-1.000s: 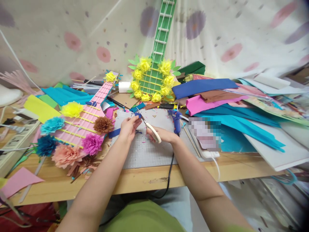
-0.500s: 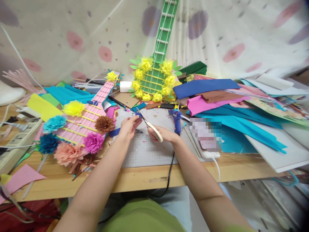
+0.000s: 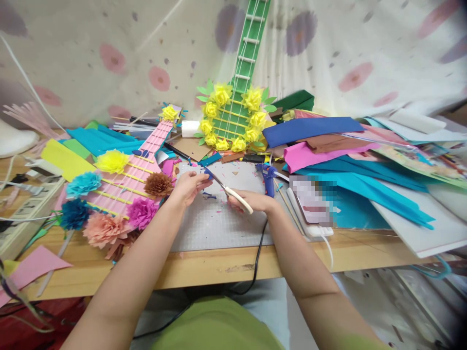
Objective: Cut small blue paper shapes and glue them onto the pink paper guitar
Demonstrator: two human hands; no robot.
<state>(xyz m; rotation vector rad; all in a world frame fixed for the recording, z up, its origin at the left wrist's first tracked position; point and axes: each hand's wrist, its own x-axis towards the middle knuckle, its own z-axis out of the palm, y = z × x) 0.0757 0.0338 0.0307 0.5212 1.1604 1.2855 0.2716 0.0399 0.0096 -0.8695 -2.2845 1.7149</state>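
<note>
A small piece of dark blue paper point(image 3: 208, 173) is pinched between the fingertips of my left hand point(image 3: 190, 186). My right hand point(image 3: 245, 200) grips the white handles of a pair of scissors point(image 3: 238, 197), whose blades point up and left and end close to the blue piece. Whether the blades touch it I cannot tell. Beneath both hands lies a grey cutting mat point(image 3: 219, 228) strewn with tiny paper scraps. To the left rests a pink paper guitar point(image 3: 126, 187) trimmed with crepe flowers.
A green paper guitar point(image 3: 233, 121) ringed with yellow flowers stands against the curtain. Right of the mat are a blue glue gun point(image 3: 268, 180), a phone point(image 3: 310, 204) and stacked crepe paper point(image 3: 365, 194). A power strip point(image 3: 29, 214) sits at left. A black cable point(image 3: 260, 253) crosses the table edge.
My left hand has shifted slightly left with the blue paper. The scissors have moved a little right and down, and their handles now look closer together.
</note>
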